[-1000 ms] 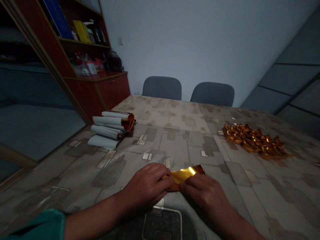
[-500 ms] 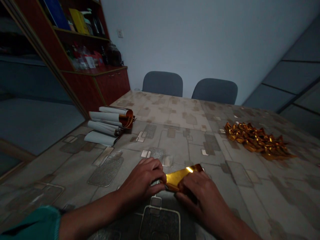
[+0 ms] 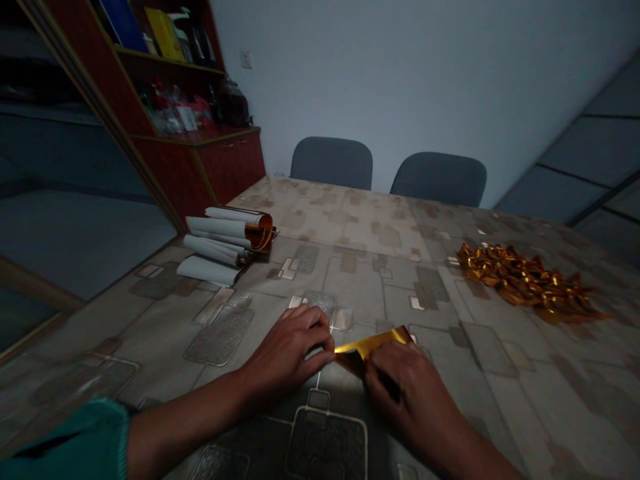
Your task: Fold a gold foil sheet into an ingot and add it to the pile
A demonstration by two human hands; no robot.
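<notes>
A sheet of shiny gold foil paper [image 3: 376,341], partly folded, is held between both hands just above or on the patterned table. My left hand [image 3: 296,341] pinches its left end between thumb and fingertips. At the other side my right hand [image 3: 407,380] grips the paper, its fingers curled over the right part and the thumb below. A fold stands up near the middle, with a dark underside. The right hand covers much of the lower right part of the paper.
Several folded gold foil pieces [image 3: 530,283] lie clustered at the right of the table [image 3: 350,227]. Rolled or bent sheets [image 3: 220,243], white outside and gold inside, lie at the left. Two grey chairs [image 3: 333,161] stand behind the far edge, and a red-brown cabinet [image 3: 227,167] at the left back.
The gold paper's lower edge has been bent upward, and a raised fold with a dark underside now shows between the hands. The whole view has shifted slightly; both hands keep their hold.
</notes>
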